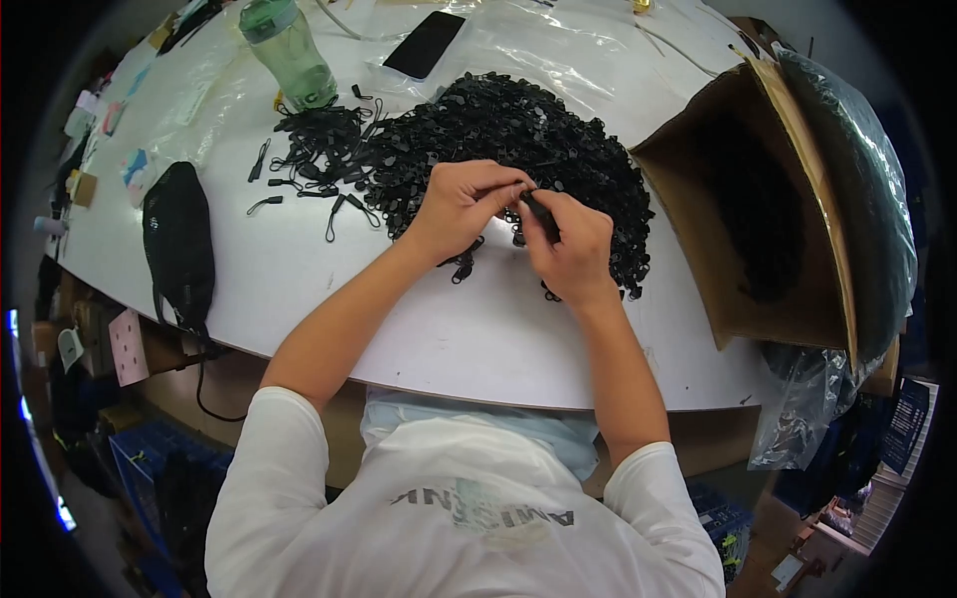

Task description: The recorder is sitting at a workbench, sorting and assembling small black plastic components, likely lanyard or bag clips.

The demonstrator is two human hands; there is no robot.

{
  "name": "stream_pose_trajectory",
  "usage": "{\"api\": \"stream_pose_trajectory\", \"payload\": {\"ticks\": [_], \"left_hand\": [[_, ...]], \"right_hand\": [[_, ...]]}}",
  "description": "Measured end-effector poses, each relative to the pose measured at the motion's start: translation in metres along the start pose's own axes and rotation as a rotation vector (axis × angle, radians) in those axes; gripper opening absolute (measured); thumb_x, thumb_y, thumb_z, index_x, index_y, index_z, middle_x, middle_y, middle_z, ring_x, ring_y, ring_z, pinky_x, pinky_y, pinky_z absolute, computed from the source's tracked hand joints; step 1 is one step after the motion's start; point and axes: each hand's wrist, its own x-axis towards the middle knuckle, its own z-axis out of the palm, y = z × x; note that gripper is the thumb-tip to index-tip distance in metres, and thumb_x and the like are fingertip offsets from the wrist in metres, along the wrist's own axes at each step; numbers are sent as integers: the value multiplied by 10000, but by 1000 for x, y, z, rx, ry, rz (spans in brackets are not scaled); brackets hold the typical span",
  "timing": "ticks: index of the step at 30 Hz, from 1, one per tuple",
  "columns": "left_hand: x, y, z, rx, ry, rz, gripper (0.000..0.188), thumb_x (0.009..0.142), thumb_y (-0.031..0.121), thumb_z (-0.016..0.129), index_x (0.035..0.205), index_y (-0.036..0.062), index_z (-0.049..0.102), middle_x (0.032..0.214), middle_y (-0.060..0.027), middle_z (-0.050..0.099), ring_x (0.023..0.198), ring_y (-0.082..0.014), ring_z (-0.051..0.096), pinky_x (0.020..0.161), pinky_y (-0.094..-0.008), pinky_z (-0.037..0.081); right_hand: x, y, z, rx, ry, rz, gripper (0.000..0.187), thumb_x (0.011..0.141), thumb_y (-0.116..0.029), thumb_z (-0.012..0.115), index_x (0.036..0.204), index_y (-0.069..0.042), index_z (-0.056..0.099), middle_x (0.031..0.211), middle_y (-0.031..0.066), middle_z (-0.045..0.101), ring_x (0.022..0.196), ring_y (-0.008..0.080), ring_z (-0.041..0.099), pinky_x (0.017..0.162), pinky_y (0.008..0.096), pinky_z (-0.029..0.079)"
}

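A person in a white shirt works at a white table [299, 279], both hands meeting over a heap of small black parts [518, 140]. The right hand [570, 244] is closed around a slim black piece [539, 215], while the left hand [461, 199] curls in, fingertips pinching at that piece's upper end (what it grips there is too small to tell). Loose black looped pulls [319, 159] lie just left of the heap, near a green bottle [289, 50], with an open cardboard box [758, 199] to the right.
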Motion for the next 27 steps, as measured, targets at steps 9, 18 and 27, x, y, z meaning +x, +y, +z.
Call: {"api": "stream_pose_trajectory", "payload": {"ticks": [9,18,27], "left_hand": [[-2,-5,-1,659,-88,342,250,755,-73,627,988,9,668,814,-113,676,715,-258,663,635,-305,528],[-3,-5,8,465,48,250,152,804,-46,622,950,-28,662,811,-127,689,686,-186,696,594,-279,562],[-7,8,14,-485,-95,-387,54,880,91,646,889,63,600,783,22,565,647,-38,502,533,-183,354]], "right_hand": [[1,3,-6,-134,-283,171,94,828,-129,625,792,-45,600,694,122,623,625,336,612,546,423,478],[4,9,-9,-116,-292,219,131,815,-155,636,774,-38,594,649,128,617,604,343,610,547,442,476],[7,-1,-18,-63,-326,253,186,799,-190,634,693,-45,586,623,122,602,552,321,593,524,418,468]]}}
